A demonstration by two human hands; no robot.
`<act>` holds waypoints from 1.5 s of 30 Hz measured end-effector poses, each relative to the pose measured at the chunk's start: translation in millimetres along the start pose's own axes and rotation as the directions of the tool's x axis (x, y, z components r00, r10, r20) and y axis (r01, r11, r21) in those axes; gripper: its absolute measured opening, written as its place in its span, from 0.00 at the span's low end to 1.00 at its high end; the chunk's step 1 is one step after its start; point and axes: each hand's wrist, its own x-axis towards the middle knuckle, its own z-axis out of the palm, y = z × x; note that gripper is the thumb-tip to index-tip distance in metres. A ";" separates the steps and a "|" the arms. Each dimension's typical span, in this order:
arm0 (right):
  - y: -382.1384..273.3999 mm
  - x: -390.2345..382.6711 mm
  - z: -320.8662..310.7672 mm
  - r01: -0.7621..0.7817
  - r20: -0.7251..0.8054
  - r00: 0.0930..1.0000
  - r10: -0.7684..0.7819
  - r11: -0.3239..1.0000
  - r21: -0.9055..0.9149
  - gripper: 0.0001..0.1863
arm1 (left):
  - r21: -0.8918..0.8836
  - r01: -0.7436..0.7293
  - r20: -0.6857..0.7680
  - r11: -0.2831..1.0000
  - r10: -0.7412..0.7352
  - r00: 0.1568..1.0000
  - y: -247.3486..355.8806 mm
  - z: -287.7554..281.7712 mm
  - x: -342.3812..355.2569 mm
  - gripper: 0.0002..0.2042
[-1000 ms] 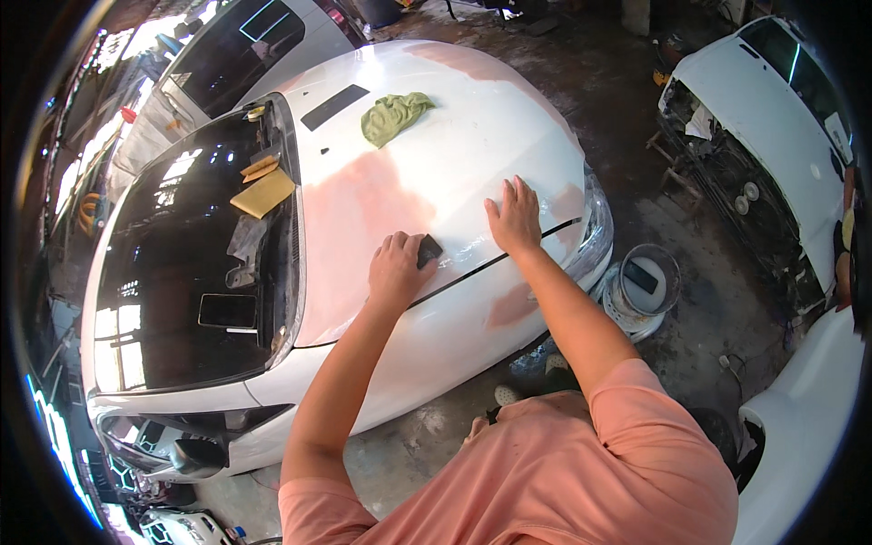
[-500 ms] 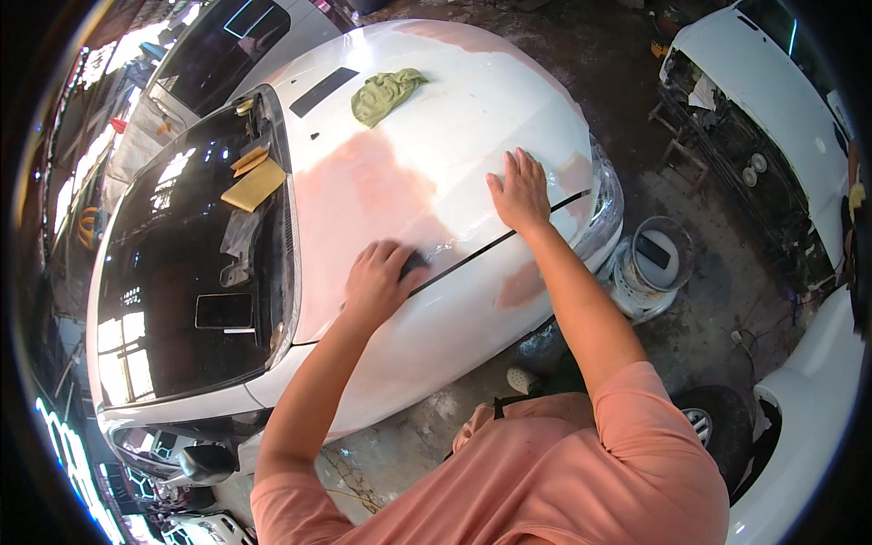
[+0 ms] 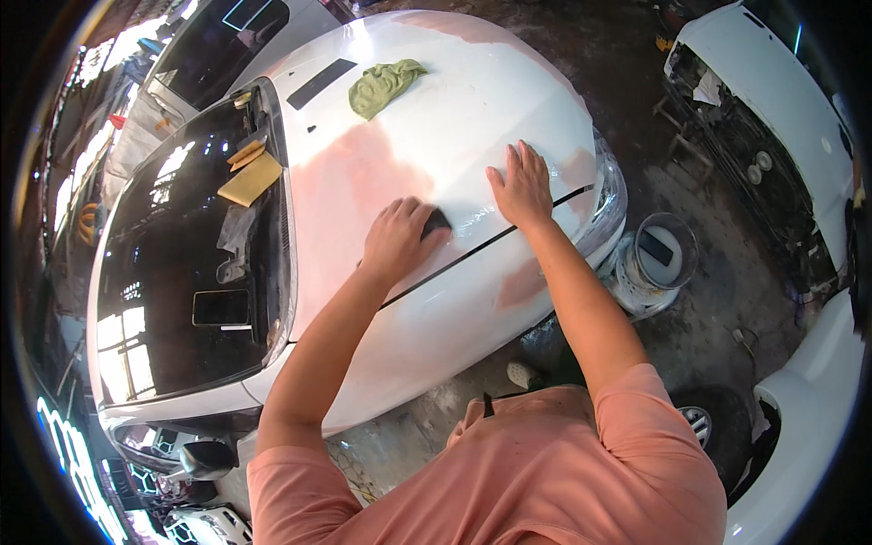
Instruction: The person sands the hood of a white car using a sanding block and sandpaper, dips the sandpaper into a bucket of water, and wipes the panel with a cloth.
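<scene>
Glare streaks the white hood; curved fisheye edges fade black.

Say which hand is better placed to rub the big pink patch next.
The left hand, probably: it grips the dark block at the pink patch, while the right hand lies on the hood, farther off.

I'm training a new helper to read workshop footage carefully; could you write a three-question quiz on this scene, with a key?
1. Multiple choice: what does the left hand hold?
A) a phone
B) a dark block
C) a yellow pad

2. True or false: the green cloth lies inside the bucket.

3. Short answer: what, if anything, can be seen in the grasp of the right hand, and where does that hand rest?

Key:
1. B.
2. False; it lies on the hood.
3. Nothing can be seen in its grasp; it rests palm-down on the hood.
</scene>
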 end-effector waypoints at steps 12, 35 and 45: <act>0.9 -0.3 5.0 0.015 -0.003 1.000 -0.015 1.000 0.009 0.38 | -0.002 -0.016 0.024 1.000 0.016 1.000 -3.9 0.4 4.4 0.22; 0.6 3.8 1.0 -0.002 -0.014 1.000 0.002 1.000 0.012 0.38 | 0.036 0.029 -0.060 0.999 -0.026 0.998 2.2 9.5 24.7 0.21; 7.1 2.9 2.8 -0.048 0.008 0.999 0.049 0.999 -0.010 0.40 | 0.019 0.076 -0.046 0.997 -0.075 0.996 2.7 -15.3 -42.3 0.19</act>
